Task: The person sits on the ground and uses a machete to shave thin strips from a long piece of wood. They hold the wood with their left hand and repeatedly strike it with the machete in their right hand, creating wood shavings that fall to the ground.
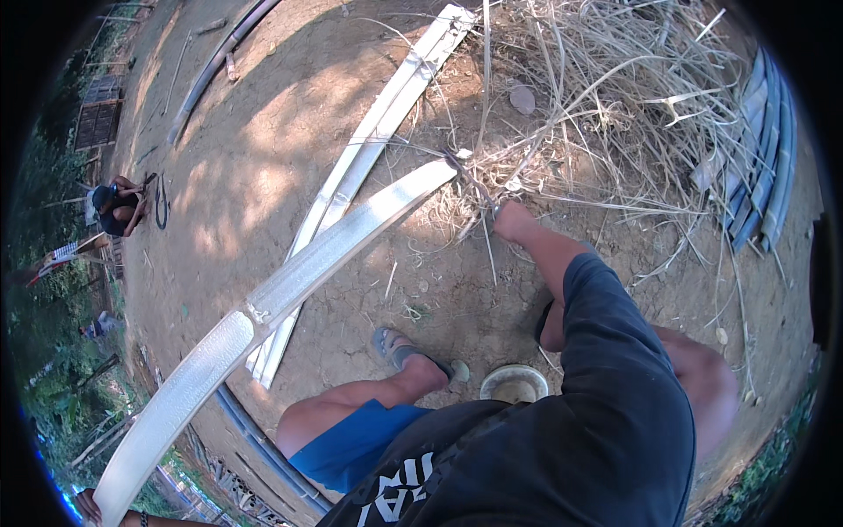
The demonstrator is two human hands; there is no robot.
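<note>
A long split bamboo piece (299, 272), its pale hollow side showing a node near the middle, runs from the lower left up to the top centre. At its lower left end my left hand (88, 508) is closed round the edge, a dark band on the wrist. My right hand (515, 221) is closed in a fist round the handle of a slim knife (479, 187). The knife's blade points toward the bamboo's far end; whether it touches there I cannot make out. The handle is mostly hidden by my fingers.
Two pale bamboo strips (360, 167) lie crossing under the split piece. Dry shavings (623, 97) are heaped at the far right, beside grey-green bamboo lengths (768, 167). A shallow bowl (514, 371) stands between my feet. Another person (118, 206) squats at the far left.
</note>
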